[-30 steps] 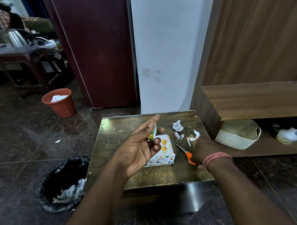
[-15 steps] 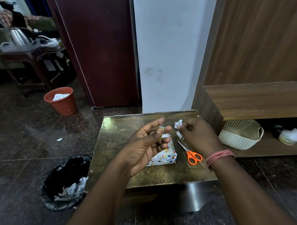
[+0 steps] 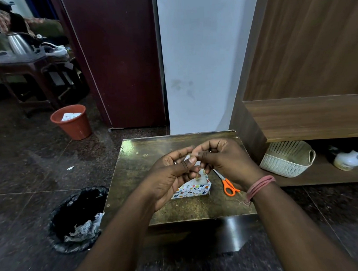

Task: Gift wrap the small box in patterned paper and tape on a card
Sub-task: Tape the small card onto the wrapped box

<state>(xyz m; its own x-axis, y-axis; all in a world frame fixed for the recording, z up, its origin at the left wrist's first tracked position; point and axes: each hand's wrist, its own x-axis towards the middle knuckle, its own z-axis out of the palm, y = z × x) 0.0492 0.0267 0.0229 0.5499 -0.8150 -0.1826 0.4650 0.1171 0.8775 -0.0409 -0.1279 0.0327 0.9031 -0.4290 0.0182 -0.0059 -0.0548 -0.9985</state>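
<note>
Above the worktop (image 3: 134, 171), a small, barely visible item is pinched between the left hand (image 3: 171, 174) and right hand (image 3: 225, 160), with the wrapped box (image 3: 193, 189) beneath and scissors (image 3: 227, 185) at its three o'clock.

Low brownish table (image 3: 139, 177) w/ glossy worn top, wrapped box (image 3: 193, 190) lying on it under the hands, orange-handled scissors (image 3: 228, 187) just beside – below right wrist

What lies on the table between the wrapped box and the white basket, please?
In the head view, orange-handled scissors lie between the wrapped box and the white basket.
</note>
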